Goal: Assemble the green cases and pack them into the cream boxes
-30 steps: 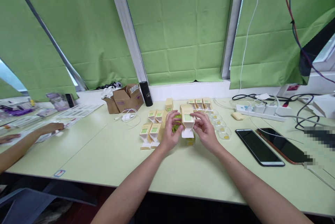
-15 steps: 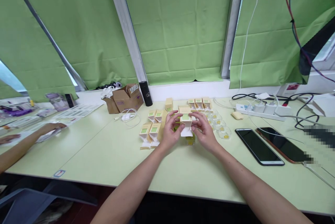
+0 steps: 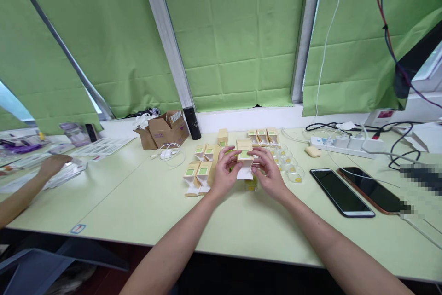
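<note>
Between my two hands is a small cream cardboard box (image 3: 245,162) with a green square on it and a white flap hanging toward me. My left hand (image 3: 225,171) is closed on its left side, thumb and fingers pressed to the card. On the right side, my right hand (image 3: 267,170) grips it the same way. Just below the box, a clear container with yellow contents (image 3: 251,185) stands on the table. Several similar boxes with open flaps (image 3: 198,176) are grouped left of my left hand. Right of my right hand lie several clear containers with yellow pieces (image 3: 296,175).
More small boxes (image 3: 263,137) stand at the back. Two phones (image 3: 341,193) lie to the right, near a power strip (image 3: 348,144) and cables. A brown carton (image 3: 169,130) and a black cylinder (image 3: 192,123) stand back left. Another person's hand (image 3: 55,164) is far left.
My hands and the box between them stay almost in place. At far left, the other person's hand has moved left over the clear packets.
</note>
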`<state>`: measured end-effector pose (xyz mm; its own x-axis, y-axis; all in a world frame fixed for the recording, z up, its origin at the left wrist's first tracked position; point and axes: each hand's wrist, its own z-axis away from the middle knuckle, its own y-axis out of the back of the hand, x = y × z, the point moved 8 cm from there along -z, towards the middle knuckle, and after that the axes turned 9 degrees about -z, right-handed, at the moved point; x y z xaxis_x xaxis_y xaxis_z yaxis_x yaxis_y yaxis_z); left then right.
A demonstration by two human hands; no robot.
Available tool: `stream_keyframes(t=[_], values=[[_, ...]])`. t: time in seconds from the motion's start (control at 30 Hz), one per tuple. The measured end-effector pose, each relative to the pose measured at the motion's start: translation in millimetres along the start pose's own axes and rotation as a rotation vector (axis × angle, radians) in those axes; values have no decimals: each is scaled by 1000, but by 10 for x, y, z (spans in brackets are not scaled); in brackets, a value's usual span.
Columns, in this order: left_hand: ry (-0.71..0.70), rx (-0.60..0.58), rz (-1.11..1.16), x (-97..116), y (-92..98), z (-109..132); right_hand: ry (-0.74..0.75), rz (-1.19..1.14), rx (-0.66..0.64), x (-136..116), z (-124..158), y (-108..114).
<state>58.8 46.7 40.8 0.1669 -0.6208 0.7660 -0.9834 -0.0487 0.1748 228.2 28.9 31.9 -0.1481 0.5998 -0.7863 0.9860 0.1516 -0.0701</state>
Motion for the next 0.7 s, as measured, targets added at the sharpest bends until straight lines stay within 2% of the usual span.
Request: stream_keyframes(t=[0.7], values=[[-22,-3,-79,25,-17,12,2,-22,60,15,-28,36]])
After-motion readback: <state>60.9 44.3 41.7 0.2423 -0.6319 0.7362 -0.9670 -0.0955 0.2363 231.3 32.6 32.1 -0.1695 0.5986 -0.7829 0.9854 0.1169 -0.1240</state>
